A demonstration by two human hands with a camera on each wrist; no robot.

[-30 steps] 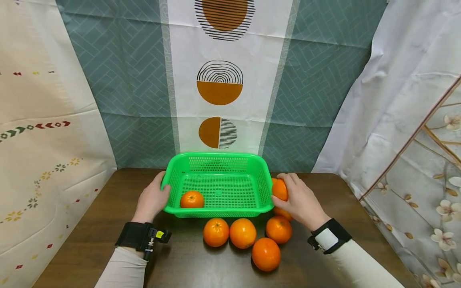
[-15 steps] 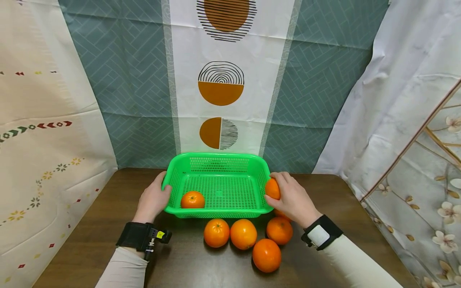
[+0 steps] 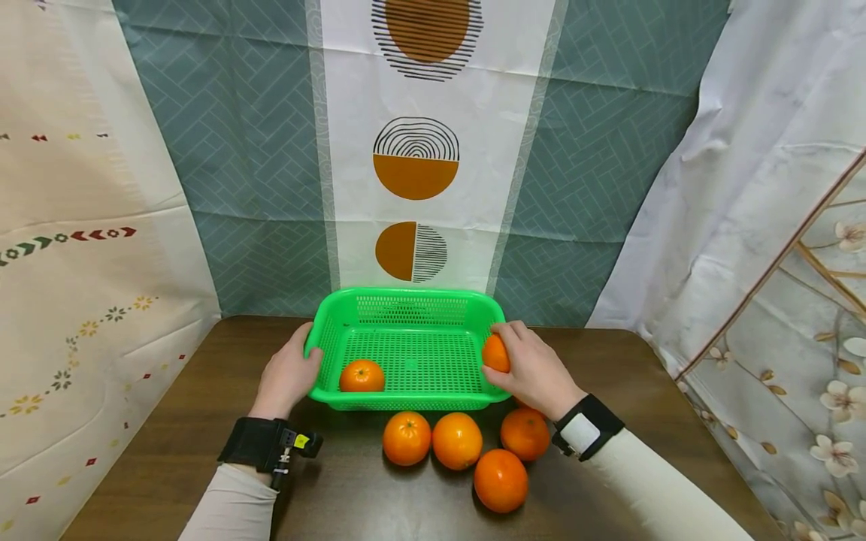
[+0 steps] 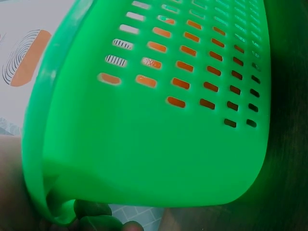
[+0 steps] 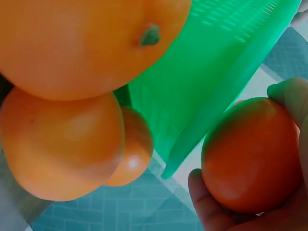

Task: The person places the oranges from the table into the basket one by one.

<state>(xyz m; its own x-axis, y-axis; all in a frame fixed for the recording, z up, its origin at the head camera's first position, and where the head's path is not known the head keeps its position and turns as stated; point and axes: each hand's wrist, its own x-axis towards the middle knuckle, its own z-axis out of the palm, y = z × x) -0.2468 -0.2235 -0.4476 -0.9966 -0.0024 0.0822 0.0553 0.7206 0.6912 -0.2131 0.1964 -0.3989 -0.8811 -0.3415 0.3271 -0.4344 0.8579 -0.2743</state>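
A green perforated plastic basket [image 3: 411, 401] stands at the back of the table, one orange [image 3: 361, 376] lying in its front left corner. My left hand [image 3: 287, 376] grips the basket's left rim, thumb on the inner side; in the left wrist view the basket wall [image 4: 134, 144] fills most of the picture and fingertips show under the rim. My right hand [image 3: 534, 370] holds another orange [image 3: 496, 353] over the basket's right rim. In the right wrist view, thumb and fingers curl round that orange [image 5: 252, 156], close beside the rim.
In front of the basket lie several oranges, among them a left one [image 3: 407, 438], a middle one [image 3: 457, 441], a nearest one [image 3: 501, 481] and a right one [image 3: 525, 433]. Another is mostly hidden behind my right wrist. Patterned cloth [image 3: 271, 150] hangs behind the brown table [image 3: 352, 488].
My right hand has carried its orange leftward, from beside the basket's right side to over the right rim. The left hand keeps its hold on the left rim.
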